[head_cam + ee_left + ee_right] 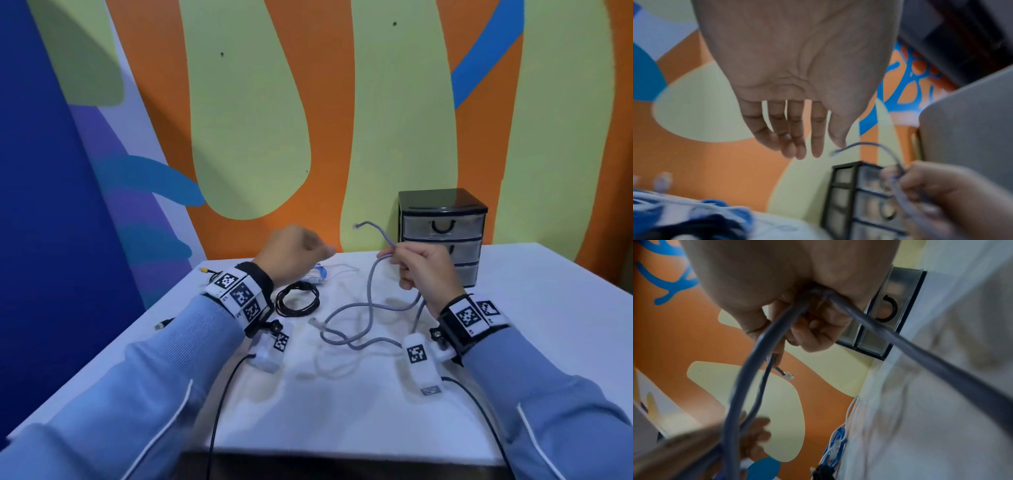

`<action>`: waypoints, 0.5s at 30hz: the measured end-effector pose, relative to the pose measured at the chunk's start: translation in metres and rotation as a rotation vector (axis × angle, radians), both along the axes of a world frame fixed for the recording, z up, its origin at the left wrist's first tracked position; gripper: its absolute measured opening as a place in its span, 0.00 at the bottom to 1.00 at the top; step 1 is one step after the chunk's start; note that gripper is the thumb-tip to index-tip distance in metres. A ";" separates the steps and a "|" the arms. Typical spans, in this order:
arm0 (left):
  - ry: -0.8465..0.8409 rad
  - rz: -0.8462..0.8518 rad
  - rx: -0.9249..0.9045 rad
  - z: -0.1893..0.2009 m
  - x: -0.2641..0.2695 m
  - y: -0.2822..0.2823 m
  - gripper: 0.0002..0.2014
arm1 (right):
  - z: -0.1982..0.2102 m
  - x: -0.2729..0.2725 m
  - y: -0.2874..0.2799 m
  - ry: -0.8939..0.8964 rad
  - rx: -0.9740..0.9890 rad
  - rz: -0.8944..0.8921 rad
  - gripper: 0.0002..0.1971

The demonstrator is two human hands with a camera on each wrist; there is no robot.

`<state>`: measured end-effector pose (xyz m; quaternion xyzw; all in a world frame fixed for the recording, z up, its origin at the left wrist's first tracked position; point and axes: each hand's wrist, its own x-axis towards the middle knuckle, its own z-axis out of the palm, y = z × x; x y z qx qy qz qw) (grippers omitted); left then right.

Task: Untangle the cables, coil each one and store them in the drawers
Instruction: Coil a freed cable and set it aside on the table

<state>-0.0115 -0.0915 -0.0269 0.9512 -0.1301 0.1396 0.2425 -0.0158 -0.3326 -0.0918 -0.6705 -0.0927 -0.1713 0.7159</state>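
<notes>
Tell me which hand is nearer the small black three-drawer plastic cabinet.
Right. The right hand, gripping the grey cable, is just in front of the cabinet; the left hand is raised well off to its left.

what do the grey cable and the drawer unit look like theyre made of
Grey cable: seemingly a matte rubbery or plastic jacket, bending in soft loops, with a clear plastic plug. Drawer unit: apparently plastic, with a glossy black frame reflecting light and translucent drawer fronts with black handles.
</notes>
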 end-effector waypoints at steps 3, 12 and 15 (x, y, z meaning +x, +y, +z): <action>0.134 -0.165 -0.075 0.010 -0.015 -0.030 0.23 | 0.001 -0.005 0.006 -0.036 0.073 0.119 0.13; 0.199 -0.188 -0.713 -0.004 -0.004 -0.039 0.13 | -0.004 0.001 0.005 0.038 0.158 0.291 0.13; 0.134 -0.148 -0.987 -0.001 0.004 -0.027 0.12 | -0.005 0.002 0.005 0.052 0.151 0.237 0.12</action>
